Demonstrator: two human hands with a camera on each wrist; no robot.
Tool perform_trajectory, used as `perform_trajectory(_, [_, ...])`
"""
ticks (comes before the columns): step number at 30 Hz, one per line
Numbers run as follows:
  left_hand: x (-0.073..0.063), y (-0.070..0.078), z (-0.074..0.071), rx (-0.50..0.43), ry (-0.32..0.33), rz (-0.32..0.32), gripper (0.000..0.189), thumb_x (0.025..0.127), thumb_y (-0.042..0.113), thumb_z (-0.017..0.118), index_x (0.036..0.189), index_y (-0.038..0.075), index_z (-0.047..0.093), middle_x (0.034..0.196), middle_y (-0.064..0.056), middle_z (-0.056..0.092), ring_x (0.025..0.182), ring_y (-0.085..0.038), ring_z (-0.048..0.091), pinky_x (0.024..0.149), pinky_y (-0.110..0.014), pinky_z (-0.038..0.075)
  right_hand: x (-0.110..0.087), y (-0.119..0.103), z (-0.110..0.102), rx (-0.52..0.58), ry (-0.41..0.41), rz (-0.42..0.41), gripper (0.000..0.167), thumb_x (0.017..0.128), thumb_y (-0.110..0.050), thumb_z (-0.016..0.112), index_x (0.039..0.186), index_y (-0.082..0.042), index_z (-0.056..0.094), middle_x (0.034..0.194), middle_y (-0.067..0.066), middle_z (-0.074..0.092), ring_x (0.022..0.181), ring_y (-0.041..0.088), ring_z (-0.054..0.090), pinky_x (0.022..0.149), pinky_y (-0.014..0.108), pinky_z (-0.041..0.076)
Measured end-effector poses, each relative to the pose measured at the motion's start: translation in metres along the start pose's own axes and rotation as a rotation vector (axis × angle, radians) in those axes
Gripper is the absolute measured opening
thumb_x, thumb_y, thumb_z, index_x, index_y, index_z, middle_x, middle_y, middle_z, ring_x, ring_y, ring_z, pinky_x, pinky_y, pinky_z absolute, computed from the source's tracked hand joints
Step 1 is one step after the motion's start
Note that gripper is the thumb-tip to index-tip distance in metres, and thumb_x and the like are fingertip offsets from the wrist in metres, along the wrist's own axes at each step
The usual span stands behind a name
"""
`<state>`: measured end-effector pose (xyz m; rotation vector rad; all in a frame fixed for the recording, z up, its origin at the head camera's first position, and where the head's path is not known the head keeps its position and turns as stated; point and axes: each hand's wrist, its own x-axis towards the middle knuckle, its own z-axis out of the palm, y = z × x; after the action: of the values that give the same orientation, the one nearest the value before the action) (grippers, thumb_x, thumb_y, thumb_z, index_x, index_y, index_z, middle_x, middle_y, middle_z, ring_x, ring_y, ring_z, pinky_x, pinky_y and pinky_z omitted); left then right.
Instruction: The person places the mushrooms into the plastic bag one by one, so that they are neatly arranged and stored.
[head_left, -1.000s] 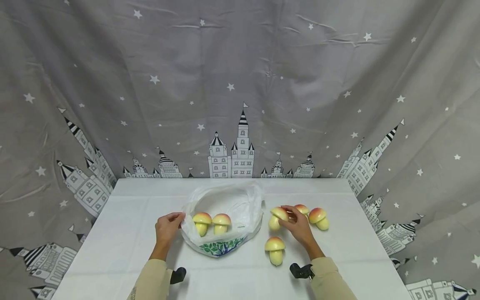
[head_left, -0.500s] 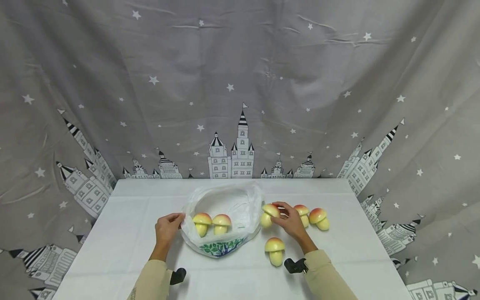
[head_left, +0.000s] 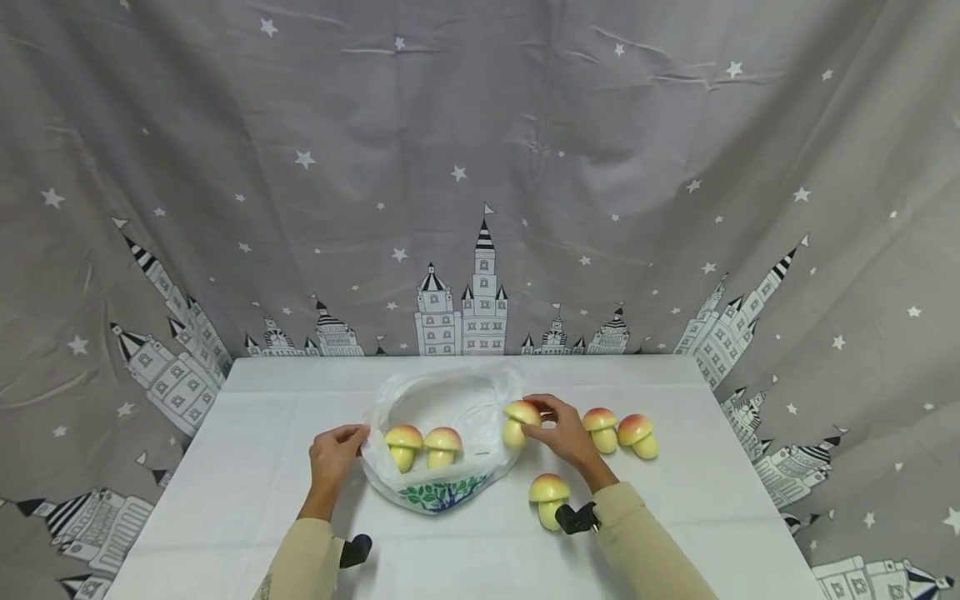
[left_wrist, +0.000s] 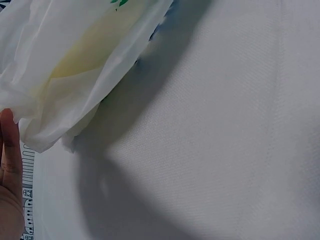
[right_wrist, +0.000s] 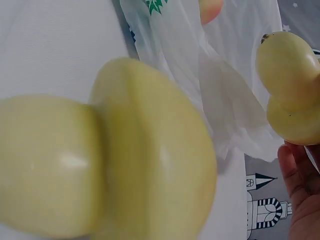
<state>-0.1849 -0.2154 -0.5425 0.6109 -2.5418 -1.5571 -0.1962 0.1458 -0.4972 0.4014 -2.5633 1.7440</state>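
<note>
A white plastic bag (head_left: 487,467) with a green and blue tree print lies with its mouth spread wide. Inside are two toy mushrooms, a left one (head_left: 403,446) and a right one (head_left: 443,447), yellow with reddish caps. My left hand (head_left: 333,460) pinches the bag's left rim; in the left wrist view its fingers (left_wrist: 10,150) meet the thin plastic. My right hand (head_left: 561,431) grips another toy mushroom (head_left: 517,423) at the bag's right rim. Seen from the right wrist, that mushroom (right_wrist: 290,85) hangs beside the bag (right_wrist: 235,100), fingers under its cap.
Two more toy mushrooms, one (head_left: 600,429) and its neighbour (head_left: 637,436), lie right of my right hand. Another mushroom (head_left: 549,497) lies nearer, partly behind the black wrist mount (head_left: 577,518). White cloth covers the table (head_left: 285,392); a grey castle-print curtain (head_left: 480,125) hangs behind.
My right hand has moved left with its mushroom, from beside the other mushrooms to the bag's right rim. The left hand and the bag have stayed put.
</note>
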Motion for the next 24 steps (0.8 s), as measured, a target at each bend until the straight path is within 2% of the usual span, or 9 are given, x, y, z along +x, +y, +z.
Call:
perform_trajectory(8, [0.003,-0.002,0.000,0.007,0.004,-0.005,0.031,0.091,0.021,0.063,0.106,-0.007,0.069,0.090,-0.015,0.070,0.068,-0.008,0.058,0.061,-0.018,0.045,0.009,-0.002,0.010,0.027,-0.057,-0.017,0.042,0.081,0.002,0.071,0.120,0.009,0.059,0.114,0.023,0.063,0.105,0.036,0.059,0.090,0.046,0.049])
perform_trajectory(13, [0.005,-0.001,0.001,0.011,0.011,-0.009,0.031,0.091,0.021,0.064,0.105,-0.006,0.070,0.089,-0.013,0.070,0.067,-0.007,0.057,0.061,-0.019,0.045,0.015,-0.004,0.014,0.022,-0.101,-0.021,0.042,0.081,0.001,0.071,0.120,0.010,0.058,0.115,0.025,0.062,0.103,0.038,0.061,0.090,0.045,0.049])
perform_trajectory(24, [0.003,-0.001,0.001,0.000,-0.004,-0.019,0.031,0.092,0.020,0.063,0.107,-0.007,0.069,0.093,-0.018,0.069,0.072,-0.014,0.060,0.061,-0.018,0.045,0.019,-0.007,0.028,0.043,-0.167,-0.005,0.042,0.083,0.001,0.070,0.122,0.011,0.057,0.120,0.027,0.059,0.108,0.042,0.059,0.094,0.046,0.048])
